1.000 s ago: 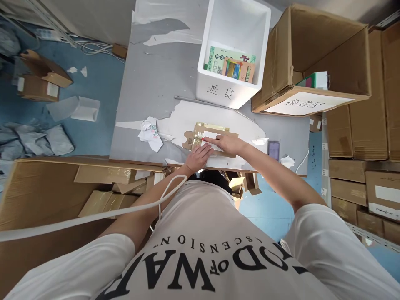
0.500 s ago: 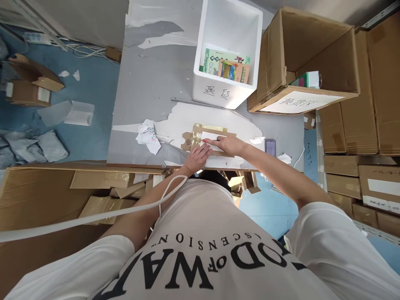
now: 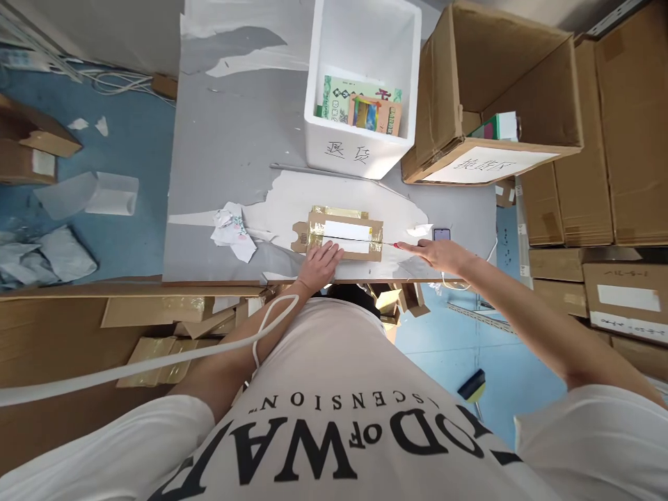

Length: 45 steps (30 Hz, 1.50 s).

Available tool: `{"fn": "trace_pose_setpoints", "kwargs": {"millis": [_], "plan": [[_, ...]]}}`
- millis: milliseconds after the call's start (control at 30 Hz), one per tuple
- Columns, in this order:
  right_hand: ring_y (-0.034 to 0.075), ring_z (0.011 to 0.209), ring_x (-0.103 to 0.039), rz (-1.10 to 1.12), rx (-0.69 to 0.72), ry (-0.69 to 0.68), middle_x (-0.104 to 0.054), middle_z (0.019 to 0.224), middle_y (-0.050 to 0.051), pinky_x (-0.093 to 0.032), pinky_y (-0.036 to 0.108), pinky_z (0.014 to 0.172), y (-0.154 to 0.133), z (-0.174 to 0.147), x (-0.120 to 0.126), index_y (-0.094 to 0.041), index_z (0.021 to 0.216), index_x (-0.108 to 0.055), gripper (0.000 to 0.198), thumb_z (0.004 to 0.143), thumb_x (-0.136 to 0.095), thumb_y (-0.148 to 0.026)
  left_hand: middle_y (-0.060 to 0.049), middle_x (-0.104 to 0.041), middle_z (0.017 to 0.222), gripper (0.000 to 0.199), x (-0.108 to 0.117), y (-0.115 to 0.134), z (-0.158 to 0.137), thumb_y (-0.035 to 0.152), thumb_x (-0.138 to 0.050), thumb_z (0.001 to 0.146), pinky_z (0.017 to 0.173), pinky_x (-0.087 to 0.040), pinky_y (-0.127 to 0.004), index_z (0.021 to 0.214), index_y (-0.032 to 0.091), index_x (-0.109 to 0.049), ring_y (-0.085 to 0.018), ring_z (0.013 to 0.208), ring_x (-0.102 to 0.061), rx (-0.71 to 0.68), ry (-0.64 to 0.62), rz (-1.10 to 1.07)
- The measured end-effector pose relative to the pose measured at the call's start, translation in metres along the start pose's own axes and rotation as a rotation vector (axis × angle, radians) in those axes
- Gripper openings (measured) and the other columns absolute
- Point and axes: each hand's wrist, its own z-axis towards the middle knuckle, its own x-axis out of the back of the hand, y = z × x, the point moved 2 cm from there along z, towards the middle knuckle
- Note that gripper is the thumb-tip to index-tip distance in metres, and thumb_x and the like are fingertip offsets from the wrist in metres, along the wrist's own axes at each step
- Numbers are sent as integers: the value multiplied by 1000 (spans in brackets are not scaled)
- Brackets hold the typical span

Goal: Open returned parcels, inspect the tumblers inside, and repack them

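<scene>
A small flat cardboard box (image 3: 347, 252) lies on the table before me, with shiny tape at both ends and a white label (image 3: 344, 229). A thin dark slit runs lengthwise across the label. My left hand (image 3: 319, 267) rests with its fingers stretched over the box's near left edge, holding nothing. Just past the box's right end, my right hand (image 3: 438, 255) is closed on a small red box cutter (image 3: 396, 245). Its thin blade points left toward the box; most of the handle is hidden in my fingers.
Crumpled paper (image 3: 233, 232) lies left of the box, a phone (image 3: 441, 235) to the right. Behind stand a white foam box (image 3: 360, 149) with booklets inside and a large open carton (image 3: 433, 111). A white cable (image 3: 156, 362) crosses my left arm.
My right hand has drawn the cutter rightward across the box and off its right end, and a slit now shows across the label. My left hand stays on the box.
</scene>
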Motion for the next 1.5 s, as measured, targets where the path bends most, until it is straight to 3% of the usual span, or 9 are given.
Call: {"fn": "trace_pose_setpoints", "kwargs": {"millis": [100,200,300,433,567,700,900,1100,1500], "plan": [[9,46,-40,-36,-22,1,-64,93,5,-39,27,53,4,-9,-1,-45,148,-35,64,92,-44,-15,-14,-58,138,50,4,3,1,19,-43,90,106,-33,-48,138,19,-52,-31,136,-46,8,-12,33],[12,54,-51,81,-17,113,-66,92,6,-43,26,56,6,-22,-8,-42,149,-36,57,95,-43,-23,-14,-58,137,48,13,8,4,22,-45,91,105,-34,-48,137,18,-53,-31,134,-47,-2,-49,76],[14,60,-59,527,-87,282,-68,92,6,-49,26,56,2,-34,-30,-32,154,-30,55,99,-37,-37,-14,-64,129,41,22,8,14,27,-48,92,100,-36,-47,130,20,-59,-31,125,-54,8,-102,103],[10,52,-58,1234,-235,359,-67,91,4,-49,24,45,-27,-21,-77,-29,156,-24,70,93,-47,-51,-16,-65,123,36,32,3,33,39,-56,89,100,-35,-49,118,21,-66,-33,119,-56,52,-169,113],[8,51,-55,1499,-212,409,-64,88,2,-47,23,42,-55,2,-101,-30,155,-26,79,86,-59,-50,-22,-36,154,80,39,-2,50,55,-71,74,112,-18,-56,141,17,-48,-42,144,-27,143,-184,169],[7,50,-53,1579,-139,398,-62,84,-1,-47,23,44,-56,8,-109,-31,154,-27,76,87,-59,-48,-21,-16,161,109,43,-2,60,66,-69,69,116,-4,-59,154,14,-26,-42,149,-10,227,-280,207],[7,50,-52,1608,-79,370,-62,83,-1,-45,23,43,-46,4,-120,-30,153,-29,75,87,-61,-48,-20,-15,162,107,43,-1,66,69,-66,70,114,-6,-62,154,17,-25,-41,150,-8,276,-343,215],[7,48,-53,1540,-151,451,-60,80,-2,-47,23,43,-47,8,-116,-30,154,-27,74,89,-57,-50,-21,-14,162,108,43,-1,67,70,-65,70,113,-11,-60,154,16,-24,-41,150,-7,281,-362,222],[8,49,-53,1614,-184,421,-59,81,-1,-47,23,41,-53,14,-111,-31,155,-22,79,87,-57,-52,-20,-14,162,110,43,-1,67,69,-67,69,113,-11,-58,155,17,-22,-40,151,-5,293,-381,230]]}}
